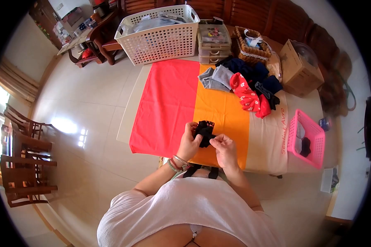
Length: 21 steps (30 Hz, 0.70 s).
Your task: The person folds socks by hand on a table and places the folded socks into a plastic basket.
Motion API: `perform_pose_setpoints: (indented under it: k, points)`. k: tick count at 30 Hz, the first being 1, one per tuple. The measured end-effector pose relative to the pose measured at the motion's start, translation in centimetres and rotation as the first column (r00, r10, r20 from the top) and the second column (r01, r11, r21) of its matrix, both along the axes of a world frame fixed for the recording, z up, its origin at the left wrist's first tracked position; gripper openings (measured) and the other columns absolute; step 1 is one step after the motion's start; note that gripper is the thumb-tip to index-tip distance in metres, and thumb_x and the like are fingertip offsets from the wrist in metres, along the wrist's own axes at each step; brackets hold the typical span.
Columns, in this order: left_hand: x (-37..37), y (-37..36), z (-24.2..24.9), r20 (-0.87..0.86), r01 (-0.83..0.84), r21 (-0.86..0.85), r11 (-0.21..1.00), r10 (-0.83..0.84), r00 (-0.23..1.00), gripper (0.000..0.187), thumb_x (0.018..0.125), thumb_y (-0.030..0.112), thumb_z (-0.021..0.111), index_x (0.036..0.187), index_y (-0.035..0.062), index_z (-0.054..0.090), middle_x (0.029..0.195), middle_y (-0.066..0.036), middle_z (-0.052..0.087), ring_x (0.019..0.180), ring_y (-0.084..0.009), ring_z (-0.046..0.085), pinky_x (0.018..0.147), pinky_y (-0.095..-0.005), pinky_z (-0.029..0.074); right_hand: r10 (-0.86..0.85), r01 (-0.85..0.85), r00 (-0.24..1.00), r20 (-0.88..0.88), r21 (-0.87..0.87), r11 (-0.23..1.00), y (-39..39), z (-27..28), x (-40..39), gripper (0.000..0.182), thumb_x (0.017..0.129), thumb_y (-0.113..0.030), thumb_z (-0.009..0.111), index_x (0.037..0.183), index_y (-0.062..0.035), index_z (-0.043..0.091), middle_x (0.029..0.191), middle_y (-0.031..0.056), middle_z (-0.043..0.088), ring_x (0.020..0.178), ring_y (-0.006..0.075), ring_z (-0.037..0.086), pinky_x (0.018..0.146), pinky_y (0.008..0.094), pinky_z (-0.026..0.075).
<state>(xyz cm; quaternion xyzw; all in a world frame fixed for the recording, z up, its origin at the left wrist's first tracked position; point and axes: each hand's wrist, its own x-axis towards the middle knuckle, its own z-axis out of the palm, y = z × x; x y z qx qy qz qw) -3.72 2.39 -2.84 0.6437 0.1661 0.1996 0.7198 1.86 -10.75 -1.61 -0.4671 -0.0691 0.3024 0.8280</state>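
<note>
We've a cloth (169,99) on the table (137,94), garment (203,133) btwn our L hand (189,143) & R hand (226,152), above its near part. Clothes pile (247,90) farther back, to R. Along back, L–R: laundry basket (156,43), drawer unit (214,35), wicker basket (256,56), box (294,68). Side basket (318,153) near R edge, items (305,147) in it. Chairs (27,168) far L.

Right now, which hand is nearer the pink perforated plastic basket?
Right: the right hand is to the left of the pink basket; the left hand, holding bunched black fabric, is farther left.
</note>
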Motion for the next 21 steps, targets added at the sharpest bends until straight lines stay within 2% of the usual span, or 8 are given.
perform_pose_setpoints:
  k: [4, 7, 10, 13, 14, 17, 18, 21]
  points:
    - [0.6, -0.3, 0.5, 0.060, 0.003, -0.091, 0.996, 0.003, 0.998, 0.024, 0.083, -0.002, 0.048, 0.106, 0.0000, 0.040, 0.091, -0.007, 0.052, 0.083, -0.0120, 0.051, 0.072, -0.0227, 0.044, -0.119, 0.119, 0.992, -0.042, 0.008, 0.993, 1.5, 0.9, -0.5, 0.014, 0.078, 0.002, 0.059, 0.087, -0.0020, 0.050, 0.075, 0.0006, 0.053, 0.067, 0.0080, 0.051, 0.064, 0.0193, 0.043]
    - [0.9, -0.6, 0.0, 0.062, 0.022, -0.192, 0.981, -0.010, 0.998, 0.019, 0.085, 0.000, 0.046, 0.104, -0.0008, 0.044, 0.091, -0.005, 0.054, 0.083, -0.0111, 0.052, 0.073, -0.0223, 0.044, -0.150, 0.211, 0.943, 0.298, -0.183, 0.960, 1.8, 0.2, -0.2, 0.014, 0.079, -0.001, 0.060, 0.089, -0.0009, 0.051, 0.076, 0.0038, 0.056, 0.068, 0.0113, 0.055, 0.063, 0.0242, 0.045]
    - [1.1, -0.7, 0.1, 0.042, 0.075, -0.310, 0.948, -0.065, 0.997, 0.017, 0.086, 0.000, 0.044, 0.103, -0.0013, 0.048, 0.092, -0.004, 0.056, 0.085, -0.0104, 0.053, 0.075, -0.0225, 0.045, -0.061, 0.445, 0.643, 0.764, -0.307, 0.841, 2.1, 0.0, 0.2, 0.013, 0.082, -0.007, 0.058, 0.090, -0.0006, 0.051, 0.079, 0.0100, 0.060, 0.070, 0.0193, 0.059, 0.062, 0.0299, 0.047]
    - [1.0, -0.2, 0.7, 0.012, 0.165, -0.254, 0.953, -0.168, 0.986, 0.017, 0.086, 0.000, 0.045, 0.102, -0.0017, 0.050, 0.089, -0.003, 0.056, 0.083, -0.0092, 0.053, 0.074, -0.0222, 0.045, 0.039, 0.593, 0.497, 0.867, -0.372, 0.714, 2.1, 0.4, 1.2, 0.014, 0.084, -0.013, 0.056, 0.092, -0.0016, 0.051, 0.079, 0.0145, 0.060, 0.072, 0.0277, 0.061, 0.061, 0.0330, 0.047]
    - [0.9, 0.2, 0.9, 0.014, 0.213, -0.186, 0.959, -0.214, 0.977, 0.017, 0.087, 0.000, 0.045, 0.103, -0.0018, 0.050, 0.088, -0.003, 0.056, 0.082, -0.0086, 0.052, 0.073, -0.0219, 0.044, 0.027, 0.573, 0.560, 0.828, -0.411, 0.708, 2.1, 1.0, 1.4, 0.014, 0.087, -0.016, 0.052, 0.087, -0.0016, 0.052, 0.073, 0.0165, 0.059, 0.070, 0.0323, 0.059, 0.059, 0.0351, 0.046]
    - [0.3, 1.2, 1.4, 0.012, 0.382, -0.225, 0.896, -0.390, 0.921, 0.017, 0.086, 0.001, 0.047, 0.103, -0.0022, 0.051, 0.087, -0.002, 0.056, 0.080, -0.0081, 0.053, 0.073, -0.0226, 0.045, 0.067, 0.439, 0.743, 0.665, -0.561, 0.702, 1.5, 0.6, 3.0, 0.023, 0.089, -0.018, 0.049, 0.076, 0.0004, 0.052, 0.060, 0.0136, 0.050, 0.052, 0.0223, 0.048, 0.052, 0.0319, 0.040]
    - [0.2, 1.6, 1.1, 0.030, 0.414, -0.261, 0.872, -0.421, 0.907, 0.018, 0.086, 0.002, 0.048, 0.103, -0.0021, 0.052, 0.088, -0.003, 0.057, 0.080, -0.0081, 0.053, 0.073, -0.0228, 0.045, 0.004, 0.370, 0.820, 0.572, -0.535, 0.759, 1.7, 0.6, 3.0, 0.024, 0.089, -0.018, 0.050, 0.073, -0.0010, 0.053, 0.057, 0.0055, 0.047, 0.052, 0.0132, 0.042, 0.051, 0.0277, 0.037]
    - [-0.2, 2.5, 0.9, 0.162, 0.563, -0.397, 0.725, -0.549, 0.820, 0.019, 0.085, 0.003, 0.051, 0.104, -0.0015, 0.053, 0.091, -0.004, 0.060, 0.081, -0.0095, 0.057, 0.074, -0.0232, 0.046, -0.088, 0.130, 0.989, 0.122, -0.397, 0.909, 1.6, -0.9, 3.0, 0.022, 0.088, -0.019, 0.052, 0.073, -0.0035, 0.054, 0.060, -0.0009, 0.047, 0.055, 0.0082, 0.043, 0.050, 0.0247, 0.037]
